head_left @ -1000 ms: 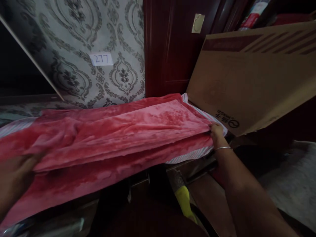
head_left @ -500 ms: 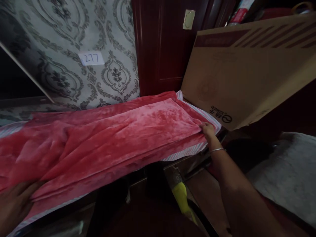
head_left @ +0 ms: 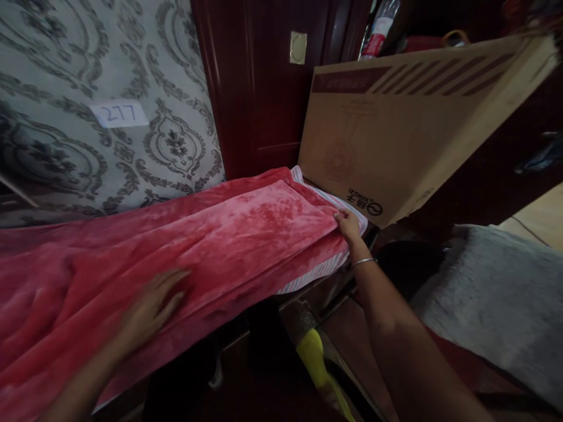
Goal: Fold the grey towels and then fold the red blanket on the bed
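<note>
A red plush blanket (head_left: pixel 246 234), folded into a long strip with wrinkles toward the left, lies along a low surface by the wall. Under it a striped white cloth (head_left: pixel 314 275) shows at the right end and front edge. My right hand (head_left: pixel 347 224), with a bracelet at the wrist, pinches the blanket's folded corner near that end. Over the middle of the blanket is my left hand (head_left: pixel 152 308), fingers stretched out and slightly apart, holding nothing; whether it touches the fabric is hard to tell.
A large cardboard box (head_left: pixel 387 129) leans beyond the right end, with a bottle (head_left: pixel 380 29) behind it. A grey cloth-covered seat (head_left: pixel 492 299) stands at the right. Below the front edge is a yellow object (head_left: pixel 313 354). A paper marked 277 (head_left: pixel 119 113) is on the patterned wall.
My left hand has let go of the blanket's near left edge and moved right, over its middle. My right hand keeps its pinch on the corner. The view has turned to the right.
</note>
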Tool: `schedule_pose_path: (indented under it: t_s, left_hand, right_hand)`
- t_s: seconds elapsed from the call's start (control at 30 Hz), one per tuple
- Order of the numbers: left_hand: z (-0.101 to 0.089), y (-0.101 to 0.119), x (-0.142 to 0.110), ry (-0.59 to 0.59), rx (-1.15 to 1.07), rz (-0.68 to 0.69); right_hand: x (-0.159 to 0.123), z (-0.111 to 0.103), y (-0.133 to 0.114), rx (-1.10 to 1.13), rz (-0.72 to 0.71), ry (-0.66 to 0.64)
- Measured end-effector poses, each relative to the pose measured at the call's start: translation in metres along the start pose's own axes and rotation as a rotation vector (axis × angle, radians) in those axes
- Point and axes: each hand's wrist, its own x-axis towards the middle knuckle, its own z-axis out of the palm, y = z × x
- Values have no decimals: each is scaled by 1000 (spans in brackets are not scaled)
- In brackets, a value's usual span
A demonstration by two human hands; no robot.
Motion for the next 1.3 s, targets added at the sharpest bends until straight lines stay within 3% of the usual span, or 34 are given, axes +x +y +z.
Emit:
schedule_pose_path:
  t_s: [0.13, 0.3, 0.53, 0.83, 1.13, 1.3]
  left_hand:
    - [36, 10, 11, -67, 69, 56]
    - [49, 1, 1, -8, 120, 86]
    - [54, -6, -1, 78, 103, 114]
    - [54, -7, -3, 84, 63, 54]
    - [43, 10, -1, 11, 82, 17]
    - [41, 17, -1, -62, 160, 12]
  right_hand:
    - [-8, -3, 8, -133, 17, -31]
    - [-9, 0, 5, -270, -37, -8]
    - [23, -4, -31, -283, -160, -26]
    - [0, 3, -1, -426, -57, -172]
    - [2, 9, -5, -714, -69, -223]
    - [2, 2, -6, -778, -87, -216]
